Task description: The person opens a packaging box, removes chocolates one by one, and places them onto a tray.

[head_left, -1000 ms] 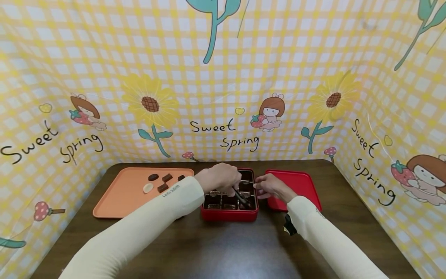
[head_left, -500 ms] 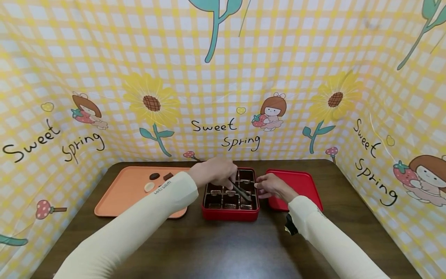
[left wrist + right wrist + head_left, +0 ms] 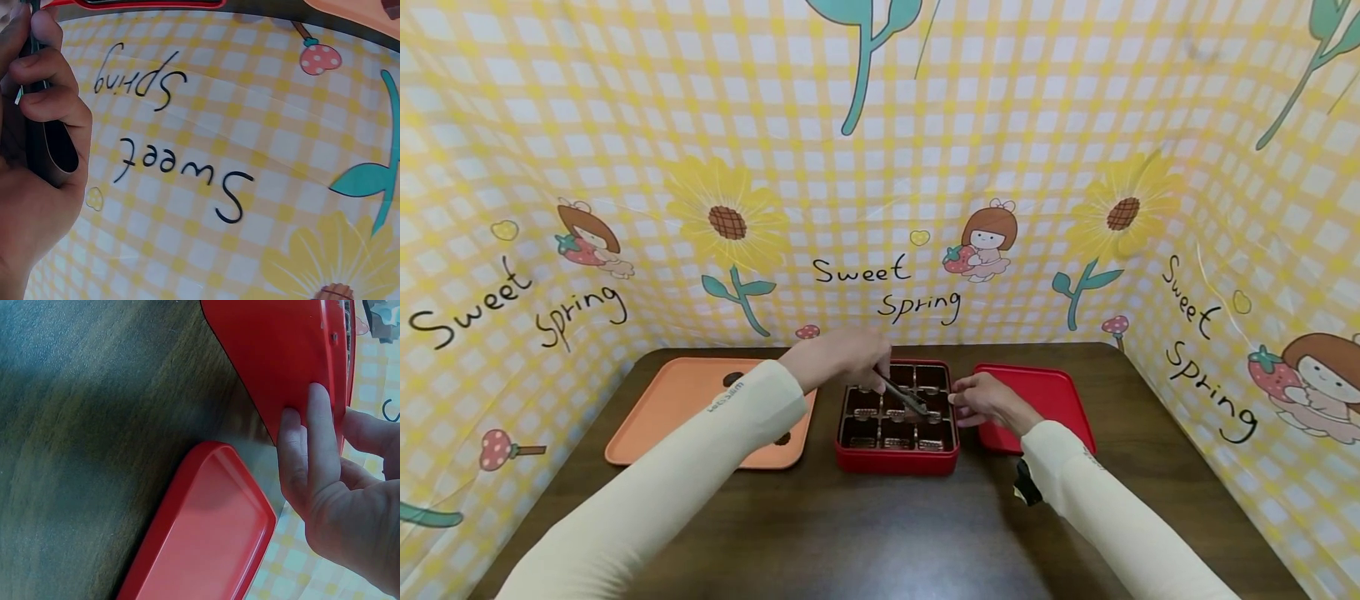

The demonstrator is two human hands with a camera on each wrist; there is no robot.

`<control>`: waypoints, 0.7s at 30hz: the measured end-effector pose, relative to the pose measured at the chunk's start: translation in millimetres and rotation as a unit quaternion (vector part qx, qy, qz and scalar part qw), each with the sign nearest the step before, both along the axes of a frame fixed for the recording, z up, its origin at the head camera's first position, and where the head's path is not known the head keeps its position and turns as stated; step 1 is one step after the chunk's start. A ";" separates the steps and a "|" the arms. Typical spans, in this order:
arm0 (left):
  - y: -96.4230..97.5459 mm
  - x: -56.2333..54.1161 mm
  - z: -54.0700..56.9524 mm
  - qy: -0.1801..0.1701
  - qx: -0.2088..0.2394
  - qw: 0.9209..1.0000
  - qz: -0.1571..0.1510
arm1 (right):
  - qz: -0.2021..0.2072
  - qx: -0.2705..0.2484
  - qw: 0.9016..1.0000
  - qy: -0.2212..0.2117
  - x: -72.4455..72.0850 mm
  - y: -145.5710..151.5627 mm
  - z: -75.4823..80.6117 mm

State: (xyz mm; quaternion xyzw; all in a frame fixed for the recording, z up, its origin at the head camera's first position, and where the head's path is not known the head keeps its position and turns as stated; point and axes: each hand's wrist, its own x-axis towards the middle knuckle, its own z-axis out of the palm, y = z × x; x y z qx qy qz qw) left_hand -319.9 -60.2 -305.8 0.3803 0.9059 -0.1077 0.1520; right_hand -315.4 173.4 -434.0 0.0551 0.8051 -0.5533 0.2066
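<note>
In the head view my left hand point(image 3: 842, 357) grips dark tongs point(image 3: 901, 395) over the red box point(image 3: 897, 462). The tongs slant down to the right, their tips above the divided dark insert point(image 3: 897, 430). Whether the tips hold anything is too small to tell. Curled fingers wrap the tongs' dark handle point(image 3: 55, 147) in the left wrist view. My right hand point(image 3: 988, 402) touches the box's right side. The right wrist view has its long fingers laid nearly straight against the outer red wall point(image 3: 275, 356), with another digit at the rim.
An orange tray point(image 3: 658, 412) lies at the left, partly covered by the left sleeve point(image 3: 692, 467); a dark round piece point(image 3: 783, 439) and a dark oval piece point(image 3: 732, 379) show on it. A red lid point(image 3: 1037, 404) lies right of the box. Patterned cloth point(image 3: 880, 167) encloses the table point(image 3: 880, 533).
My left hand has moved left and slightly up, drawing the tongs' tips back from the front right compartment. The left sleeve covers more of the tray. My right hand stays at the box.
</note>
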 end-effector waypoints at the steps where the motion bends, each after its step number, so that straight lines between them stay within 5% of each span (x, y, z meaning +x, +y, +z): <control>1: -2.5 -0.8 0.3 0.001 0.002 1.000 -0.004 | 0.000 0.000 1.000 0.000 0.0 0.0 -0.1; 12: -45.5 -12.2 1.0 -0.037 0.020 0.998 0.040 | 0.002 0.001 1.000 0.002 0.4 0.4 0.1; 21: -82.0 -20.3 0.1 -0.012 0.007 0.996 0.084 | 0.004 0.001 1.000 0.002 0.5 0.4 0.6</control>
